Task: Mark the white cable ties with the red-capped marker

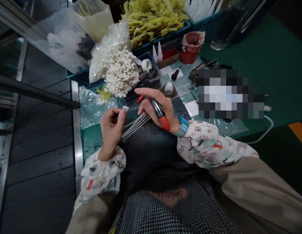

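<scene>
My left hand pinches a small white plastic piece between thumb and fingertips. My right hand wraps around a hand tool with red and black handles. A few thin white rods fan out from under my right fingers toward the lower left, with their far ends just below my left hand. Close behind both hands stands a large bundle of white knob-tipped sticks. Part of the tool's head is hidden by my right hand.
A bag of white sticks and a blue tray of yellow-green plastic pieces stand behind. A tape roll, glue bottle and red cup sit on the green mat. A metal rail edges the left.
</scene>
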The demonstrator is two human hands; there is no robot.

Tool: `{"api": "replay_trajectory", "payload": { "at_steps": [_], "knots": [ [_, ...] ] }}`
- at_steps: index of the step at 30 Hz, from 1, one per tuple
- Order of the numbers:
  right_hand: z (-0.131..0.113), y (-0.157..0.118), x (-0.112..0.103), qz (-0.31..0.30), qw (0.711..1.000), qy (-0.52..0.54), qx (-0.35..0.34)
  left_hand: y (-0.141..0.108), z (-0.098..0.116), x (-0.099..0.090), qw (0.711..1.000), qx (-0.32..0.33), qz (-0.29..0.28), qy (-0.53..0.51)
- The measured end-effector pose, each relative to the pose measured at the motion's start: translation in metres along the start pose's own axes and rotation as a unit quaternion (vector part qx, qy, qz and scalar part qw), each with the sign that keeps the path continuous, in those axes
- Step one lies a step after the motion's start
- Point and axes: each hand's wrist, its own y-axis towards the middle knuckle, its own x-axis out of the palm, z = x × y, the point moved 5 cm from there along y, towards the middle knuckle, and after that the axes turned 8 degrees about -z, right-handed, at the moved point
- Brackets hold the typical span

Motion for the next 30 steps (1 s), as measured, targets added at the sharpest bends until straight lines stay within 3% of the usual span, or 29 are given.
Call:
{"api": "replay_trajectory", "payload": {
  "at_steps": [5, 17, 24, 30],
  "knots": [
    [-0.016, 0.001, -0.004, -0.006, 0.994, -0.099, -0.041, 0.0, 0.001, 0.0, 0.998, 0.035, 0.013, 0.054],
    [-0.008, -0.003, -0.001, 0.017, 0.987, -0.155, -0.042, -0.001, -0.002, 0.006, 0.998, 0.024, -0.002, 0.056],
    [0.001, -0.007, 0.002, -0.006, 0.988, -0.151, -0.012, -0.001, -0.002, 0.009, 0.999, 0.015, -0.012, 0.03],
    [0.0, -0.009, 0.009, -0.027, 0.982, -0.162, -0.088, -0.003, 0.0, 0.012, 0.999, 0.023, -0.026, 0.021]
  ]
}}
